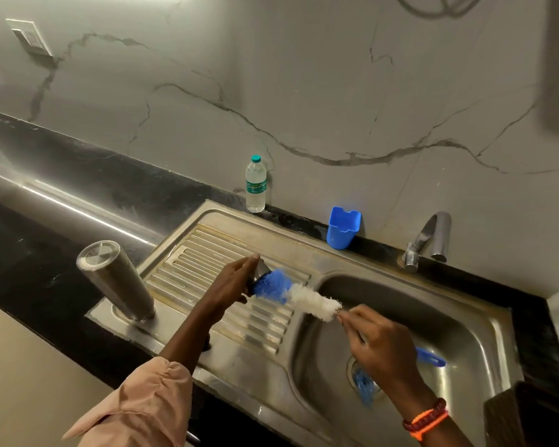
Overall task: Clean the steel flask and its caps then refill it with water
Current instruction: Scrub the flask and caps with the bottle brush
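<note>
Flask: the steel flask [117, 280] stands upside down on the sink's [226, 356] drainboard corner, at 9 o'clock from the hands, well apart from them.
Left hand: the left hand [236, 282] grips a steel cap [261, 269] over the drainboard.
Right hand: the right hand [380, 345] pinches the handle of a bottle brush [299, 295], whose blue tip is pushed into the cap.
Wall side: a water bottle [255, 185] at 12 o'clock, a blue cup [342, 227] and tap [428, 240] toward 1 o'clock.
</note>
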